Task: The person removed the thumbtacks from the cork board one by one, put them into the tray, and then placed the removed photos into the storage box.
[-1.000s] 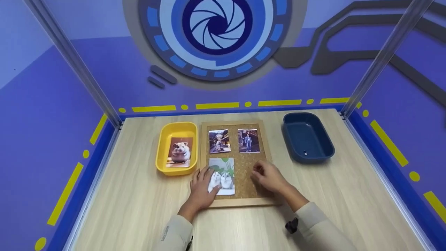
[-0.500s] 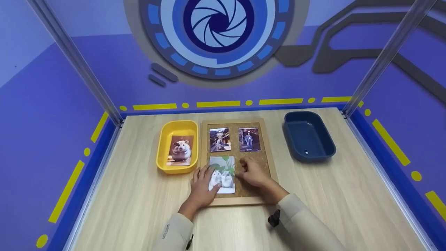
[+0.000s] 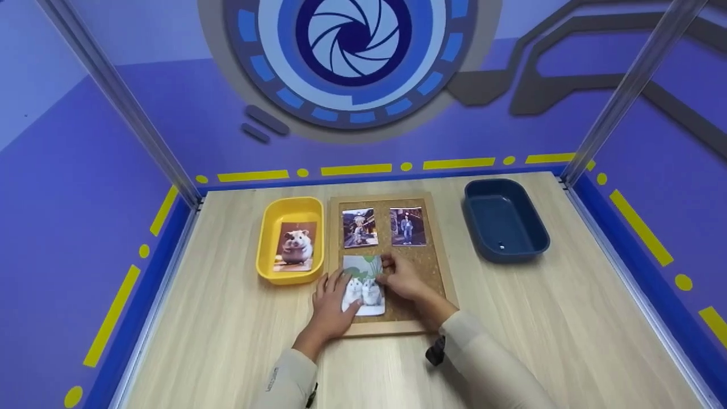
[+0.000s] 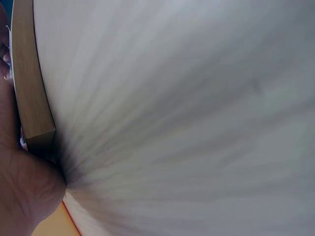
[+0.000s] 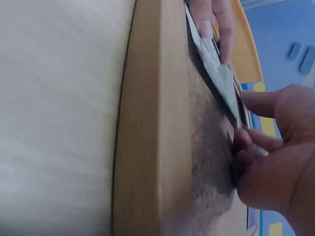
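My left hand (image 3: pixel 334 307) rests on the lower-left part of a photo (image 3: pixel 363 275) of two white hamsters, thumb and fingers spread over it. The photo lies on a wood-framed cork board (image 3: pixel 396 326). At the photo's upper right edge is my right hand (image 3: pixel 404 277), its fingers curled. In the right wrist view, that hand's thumb (image 5: pixel 261 102) and bent fingers meet at the photo's corner, around a small pin-like thing mostly hidden by the fingertips; I cannot tell exactly what it is. Two photos of a standing person, one left (image 3: pixel 360 228) and one right (image 3: pixel 408 227), lie on the board's upper half.
A yellow tray (image 3: pixel 262 241) left of the board holds a brown hamster photo (image 3: pixel 294 247). Right of it stands a dark blue tray (image 3: pixel 531 218) with a small shiny thing (image 3: pixel 501 246) inside. Blue-purple walls (image 3: pixel 363 150) enclose the wooden table (image 3: pixel 227 341).
My right hand has moved left across the cork from the board's right side to the hamster photo's upper right edge. My left hand and the photo have stayed in place.
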The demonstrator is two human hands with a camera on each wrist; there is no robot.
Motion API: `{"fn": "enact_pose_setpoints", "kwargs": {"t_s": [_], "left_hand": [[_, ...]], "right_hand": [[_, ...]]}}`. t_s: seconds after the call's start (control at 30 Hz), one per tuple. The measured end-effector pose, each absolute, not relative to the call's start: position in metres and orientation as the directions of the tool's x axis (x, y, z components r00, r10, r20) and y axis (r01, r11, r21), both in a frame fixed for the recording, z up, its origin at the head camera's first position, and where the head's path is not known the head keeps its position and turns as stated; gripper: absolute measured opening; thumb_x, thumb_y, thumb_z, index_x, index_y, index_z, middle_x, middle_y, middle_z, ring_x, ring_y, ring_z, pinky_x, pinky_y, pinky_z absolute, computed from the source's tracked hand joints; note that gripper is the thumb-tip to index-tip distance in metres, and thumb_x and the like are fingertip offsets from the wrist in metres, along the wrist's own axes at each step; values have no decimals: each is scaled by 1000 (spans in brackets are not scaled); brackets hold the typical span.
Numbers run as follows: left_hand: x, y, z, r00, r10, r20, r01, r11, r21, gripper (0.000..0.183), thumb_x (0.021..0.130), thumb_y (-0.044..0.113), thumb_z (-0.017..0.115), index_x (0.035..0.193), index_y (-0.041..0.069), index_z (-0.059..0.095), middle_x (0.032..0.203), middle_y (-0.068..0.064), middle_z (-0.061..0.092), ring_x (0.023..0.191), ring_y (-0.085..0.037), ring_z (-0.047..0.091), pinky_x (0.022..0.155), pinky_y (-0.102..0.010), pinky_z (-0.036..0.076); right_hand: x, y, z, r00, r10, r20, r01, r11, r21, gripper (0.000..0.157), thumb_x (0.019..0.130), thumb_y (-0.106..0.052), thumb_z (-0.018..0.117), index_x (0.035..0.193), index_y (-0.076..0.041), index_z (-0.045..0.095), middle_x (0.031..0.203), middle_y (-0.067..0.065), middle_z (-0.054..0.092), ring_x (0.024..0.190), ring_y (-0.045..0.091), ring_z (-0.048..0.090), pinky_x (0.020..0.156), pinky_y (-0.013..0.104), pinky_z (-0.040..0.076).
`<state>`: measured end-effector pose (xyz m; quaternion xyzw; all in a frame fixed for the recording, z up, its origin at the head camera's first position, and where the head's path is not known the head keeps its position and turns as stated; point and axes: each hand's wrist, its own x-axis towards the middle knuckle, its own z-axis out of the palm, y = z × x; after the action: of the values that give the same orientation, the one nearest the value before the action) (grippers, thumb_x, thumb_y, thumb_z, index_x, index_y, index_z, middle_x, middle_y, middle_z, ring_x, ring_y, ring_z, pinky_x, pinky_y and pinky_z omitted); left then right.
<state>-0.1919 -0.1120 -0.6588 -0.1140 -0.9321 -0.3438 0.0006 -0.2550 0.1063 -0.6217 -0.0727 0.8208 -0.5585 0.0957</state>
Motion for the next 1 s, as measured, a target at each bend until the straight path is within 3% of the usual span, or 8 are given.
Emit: {"fn": "enact_pose_setpoints", "kwargs": {"t_s": [0.2,0.4,0.53,0.67,0.77,1.0], "left_hand": [[-195,-113,-659,-981,191,40,173,756,631,67,102,38,65,161,14,45,175,-12,30,160,-51,20,122,-76,26],[-195,-112,-659,-981,195,20,162,752,639,68,102,38,65,163,15,44,176,-10,28,161,-50,18,123,-76,24],[-194,-110,-659,-981,193,24,163,747,645,68,102,38,66,162,14,45,176,-11,29,161,-51,19,123,-76,24],[-191,-108,-658,-982,182,59,175,735,656,65,101,33,66,160,12,48,174,-14,31,160,-50,22,121,-76,27],[-188,-108,-659,-984,160,79,171,726,666,63,100,30,67,158,10,51,174,-19,30,160,-48,24,120,-75,28],[-186,-113,-657,-994,85,65,104,636,764,59,102,26,66,157,11,52,172,-20,32,161,-46,28,126,-72,26]], "right_hand": [[-258,106,-624,-953,-304,-7,-83,282,-956,54,87,11,69,139,11,53,111,27,68,97,27,65,84,30,57],[-262,109,-626,-951,-310,13,-91,239,-967,50,85,18,64,131,9,45,87,9,54,77,13,51,64,20,45],[-262,112,-628,-952,-306,-26,-56,255,-965,36,87,16,65,118,7,49,87,7,53,78,13,51,64,19,46],[-261,117,-628,-954,-295,-42,-51,301,-952,26,88,13,69,111,7,58,95,19,65,83,16,57,68,21,51],[-261,117,-628,-950,-310,-28,-70,301,-951,27,87,12,69,112,8,60,98,25,65,84,18,57,69,20,49],[-261,115,-626,-942,-332,-45,-56,289,-956,27,89,12,68,114,9,60,91,14,60,81,18,53,67,19,47]]}}
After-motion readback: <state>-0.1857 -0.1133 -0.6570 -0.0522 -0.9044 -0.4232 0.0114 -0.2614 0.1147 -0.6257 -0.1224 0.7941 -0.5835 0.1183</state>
